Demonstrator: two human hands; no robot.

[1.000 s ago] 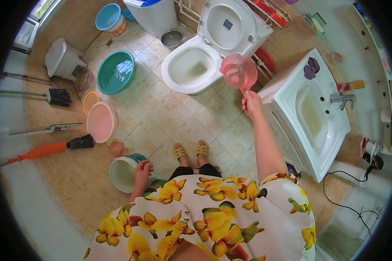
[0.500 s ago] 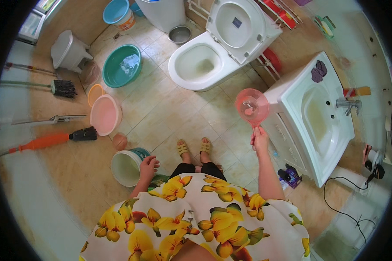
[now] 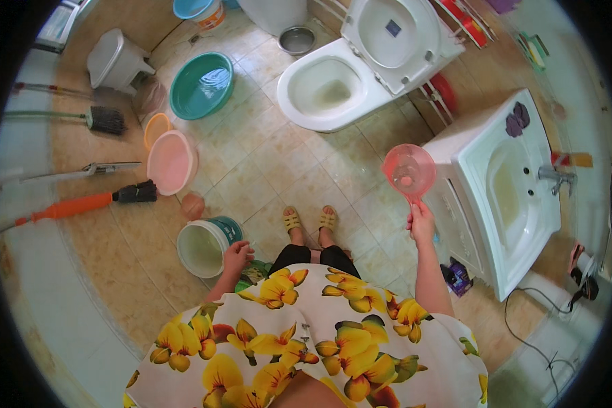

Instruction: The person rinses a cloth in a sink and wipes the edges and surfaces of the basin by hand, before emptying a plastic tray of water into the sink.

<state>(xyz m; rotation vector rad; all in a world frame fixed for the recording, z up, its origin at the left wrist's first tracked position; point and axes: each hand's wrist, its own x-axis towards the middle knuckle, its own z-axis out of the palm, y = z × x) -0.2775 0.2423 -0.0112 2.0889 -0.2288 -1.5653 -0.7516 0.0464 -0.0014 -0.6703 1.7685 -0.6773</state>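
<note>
At nine o'clock of the feet, a white bucket point(image 3: 202, 249) is touched at its rim by the left hand point(image 3: 238, 257), fingers curled, grip loose. At two o'clock, a pink plastic scoop point(image 3: 409, 171), judged light, rigid and slippery when wet, is held by its handle in the right hand point(image 3: 421, 222), beside the washbasin point(image 3: 523, 224).
</note>
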